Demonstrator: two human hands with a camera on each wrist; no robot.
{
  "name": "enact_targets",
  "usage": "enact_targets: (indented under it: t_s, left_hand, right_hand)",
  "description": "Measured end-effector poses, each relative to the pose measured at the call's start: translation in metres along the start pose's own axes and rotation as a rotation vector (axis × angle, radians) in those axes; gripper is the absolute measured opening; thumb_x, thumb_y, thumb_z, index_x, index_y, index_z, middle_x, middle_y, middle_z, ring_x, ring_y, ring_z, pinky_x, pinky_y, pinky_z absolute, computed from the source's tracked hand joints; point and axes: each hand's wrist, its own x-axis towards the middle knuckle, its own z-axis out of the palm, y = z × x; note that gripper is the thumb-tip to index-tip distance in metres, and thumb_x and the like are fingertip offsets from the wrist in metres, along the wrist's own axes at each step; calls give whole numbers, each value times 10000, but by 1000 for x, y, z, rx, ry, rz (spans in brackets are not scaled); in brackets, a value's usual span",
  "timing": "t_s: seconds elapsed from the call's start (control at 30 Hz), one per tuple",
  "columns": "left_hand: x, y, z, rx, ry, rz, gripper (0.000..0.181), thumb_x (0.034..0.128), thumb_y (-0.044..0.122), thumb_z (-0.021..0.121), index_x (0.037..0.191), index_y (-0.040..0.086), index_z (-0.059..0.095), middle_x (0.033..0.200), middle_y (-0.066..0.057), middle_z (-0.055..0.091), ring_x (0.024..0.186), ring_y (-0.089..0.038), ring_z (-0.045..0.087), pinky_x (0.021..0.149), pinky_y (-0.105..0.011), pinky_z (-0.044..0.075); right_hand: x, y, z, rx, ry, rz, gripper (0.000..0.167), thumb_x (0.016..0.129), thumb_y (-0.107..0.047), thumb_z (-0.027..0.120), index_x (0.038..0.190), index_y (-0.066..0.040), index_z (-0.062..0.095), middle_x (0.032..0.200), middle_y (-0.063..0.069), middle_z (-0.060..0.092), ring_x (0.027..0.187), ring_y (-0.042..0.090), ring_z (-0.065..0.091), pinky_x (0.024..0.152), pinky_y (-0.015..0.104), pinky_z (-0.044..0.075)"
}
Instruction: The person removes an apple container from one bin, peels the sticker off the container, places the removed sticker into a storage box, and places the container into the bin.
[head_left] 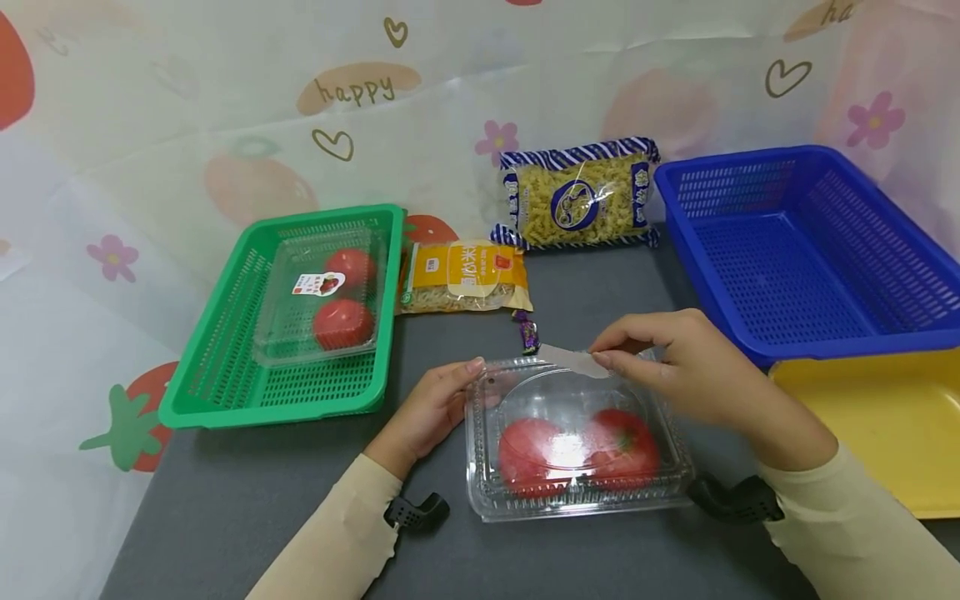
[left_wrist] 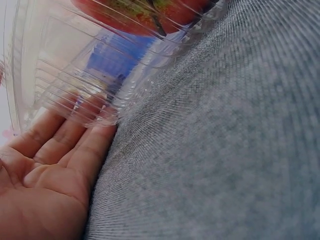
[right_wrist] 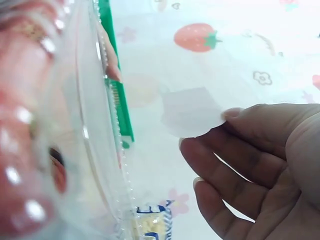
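A clear plastic clamshell box (head_left: 487, 492) with two red tomatoes (head_left: 626, 450) inside lies on the dark table. My left hand (head_left: 431, 408) holds the box's left end, thumb at the lid's back corner. Extended fingers (left_wrist: 90, 155) lie against the ribbed side in the left wrist view. Above the lid's back right, my right hand (head_left: 667, 367) pinches a white label (head_left: 573, 361) between thumb and forefinger. In the right wrist view the label (right_wrist: 190, 112) hangs apart from the lid, its blank side showing.
At left, a green basket (head_left: 277, 417) holds another labelled clamshell box (head_left: 288, 312) of tomatoes. Behind lie an orange-and-yellow food packet (head_left: 465, 279), a pasta bag (head_left: 581, 200) and a purple-wrapped candy (head_left: 528, 333). A blue basket (head_left: 780, 275) and yellow tray (head_left: 862, 417) stand at right.
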Motion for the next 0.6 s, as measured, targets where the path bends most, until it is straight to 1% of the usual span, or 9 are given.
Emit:
enact_targets:
  t_s: [0.17, 0.33, 0.43, 0.6]
  left_hand:
    - [1, 1, 1, 4, -2, -4, 519, 1154, 357, 539, 1411, -77, 663, 1401, -197, 695, 1292, -375, 665, 1102, -454, 517]
    - [1, -1, 0, -7, 2, 5, 506, 1155, 321, 528, 1411, -97, 654, 1403, -213, 689, 1299, -381, 660, 1104, -462, 516]
    - [0, -1, 0, -13, 2, 7, 504, 1152, 317, 531, 1413, -96, 653, 1408, -213, 686, 1304, -378, 657, 1108, -460, 511]
    - [-1, 0, 0, -9, 26, -24, 540, 1144, 354, 538, 1400, -105, 659, 1381, -209, 696, 1243, -331, 685, 1076, -441, 539]
  right_hand:
    - [-3, -2, -7, -27, 41, -8, 207, 997, 17, 773, 1044, -174, 838, 978, -154, 763, 854, 85, 702, 768, 253, 585]
    - [-12, 2, -14, -55, 80, -6, 243, 971, 49, 789, 1034, -180, 840, 964, -159, 762, 824, 91, 686, 717, 204, 563]
    - [-22, 6, -21, -82, 87, 34, 262, 966, 56, 790, 1044, -188, 841, 961, -160, 758, 809, 95, 668, 691, 197, 551]
    - [-41, 13, -36, -155, 94, 104, 276, 950, 77, 794, 1066, -168, 842, 948, -136, 754, 788, 101, 645, 654, 194, 545]
